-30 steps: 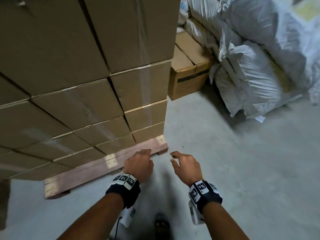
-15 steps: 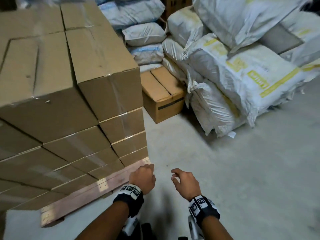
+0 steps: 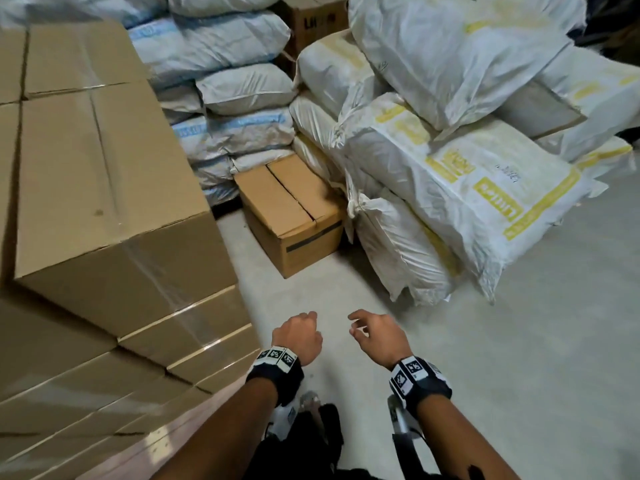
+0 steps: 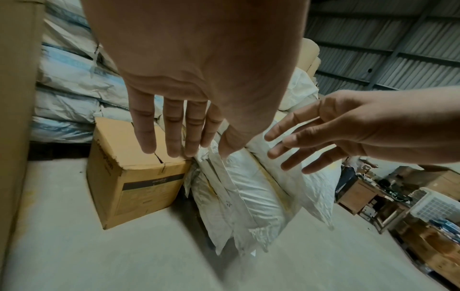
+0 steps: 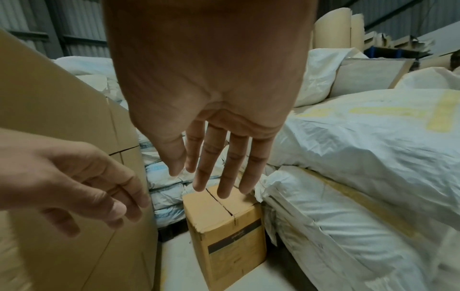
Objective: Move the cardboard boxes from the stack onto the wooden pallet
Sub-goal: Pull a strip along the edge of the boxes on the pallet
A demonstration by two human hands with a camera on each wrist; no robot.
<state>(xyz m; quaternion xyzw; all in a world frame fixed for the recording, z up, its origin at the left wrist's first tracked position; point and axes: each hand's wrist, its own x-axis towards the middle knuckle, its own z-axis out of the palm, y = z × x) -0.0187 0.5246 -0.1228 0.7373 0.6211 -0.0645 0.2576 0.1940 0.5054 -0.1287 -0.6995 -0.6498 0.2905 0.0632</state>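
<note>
A tall stack of taped cardboard boxes (image 3: 104, 188) fills the left of the head view and stands on a wooden pallet (image 3: 149, 450), whose edge shows at the bottom left. My left hand (image 3: 299, 336) hangs over the concrete floor just right of the stack's corner and holds nothing. In the left wrist view its fingers (image 4: 171, 128) are straight and point down. My right hand (image 3: 375, 336) hangs beside it, also empty, with its fingers (image 5: 224, 167) loosely spread. Neither hand touches a box.
A single cardboard box (image 3: 294, 216) sits on the floor ahead, between blue-and-white sacks (image 3: 225, 81) and a heap of white-and-yellow sacks (image 3: 450, 161). Bare concrete floor (image 3: 519, 358) lies to the right. Wooden furniture and crates (image 4: 423, 206) stand far to the right.
The view has lifted and swung right, so the stack slid left and its top shows. Both hands have come away from the pallet's edge and stay empty.
</note>
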